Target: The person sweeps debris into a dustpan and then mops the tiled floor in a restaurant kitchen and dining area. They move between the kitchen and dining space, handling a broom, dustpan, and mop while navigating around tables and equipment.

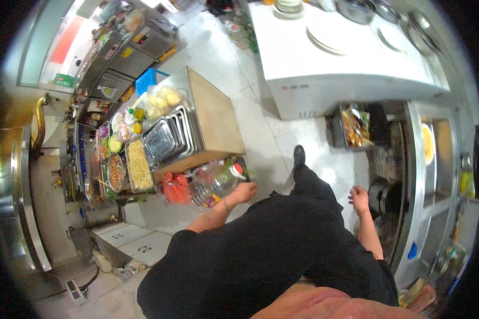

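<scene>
Both arms hang apart at the sides of my black-clothed body, over a tiled kitchen floor. My left hand [244,193], fingers loosely curled, is beside a large clear plastic bottle [215,183] with a red cap; whether it touches the bottle or holds anything cannot be told. My right hand [358,197] has bent, slightly spread fingers and nothing visible in it. It is nearest a dark pot [379,199] low by the steel sink unit. Left of me, a counter carries a stack of steel trays [161,139], a tray of pale chopped food [139,165] and a bowl of diced food [115,171].
A white chest [303,95] bearing plates stands ahead on the right. Below it is a black bin of waste [356,125]. The prep counter's cardboard-coloured side panel [215,115] borders the aisle at left. A red plastic bag [175,187] lies low beside the bottle. One black shoe [299,155] is forward.
</scene>
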### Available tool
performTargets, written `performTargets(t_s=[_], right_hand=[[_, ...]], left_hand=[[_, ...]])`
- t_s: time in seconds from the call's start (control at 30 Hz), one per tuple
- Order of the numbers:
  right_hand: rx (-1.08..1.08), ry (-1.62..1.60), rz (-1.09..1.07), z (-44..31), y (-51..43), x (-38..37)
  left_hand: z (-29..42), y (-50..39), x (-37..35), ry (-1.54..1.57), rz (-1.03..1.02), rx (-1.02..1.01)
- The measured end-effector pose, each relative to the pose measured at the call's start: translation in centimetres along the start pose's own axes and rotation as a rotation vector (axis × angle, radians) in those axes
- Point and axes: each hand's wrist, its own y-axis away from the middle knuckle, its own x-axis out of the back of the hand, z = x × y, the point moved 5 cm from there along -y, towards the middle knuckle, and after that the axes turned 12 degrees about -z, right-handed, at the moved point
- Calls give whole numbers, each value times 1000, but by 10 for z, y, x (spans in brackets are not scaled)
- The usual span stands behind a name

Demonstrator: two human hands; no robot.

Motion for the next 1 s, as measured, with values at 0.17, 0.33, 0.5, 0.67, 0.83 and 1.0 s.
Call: performTargets(t_s=[0.17, 0.33, 0.5, 0.67, 0.83, 1.0], right_hand=[[220, 223, -298, -202, -100, -113], [328, 395, -739, -402, -150, -253], [461, 659, -865, -549, -211, -363], [623, 904, -725, -600, -310, -422], [533, 1274, -567, -605, -385, -446], [336, 1062, -523, -663, -459, -459]], left_hand=[[-33, -12, 79, 229, 82, 146], [-52, 2, 191, 462, 320, 256], [-92, -18, 282, 493, 355, 253], [-149, -71, 382, 257, 309, -3], [-199, -96, 494, 223, 380, -79], [-240, -125, 595, 340, 418, -11]])
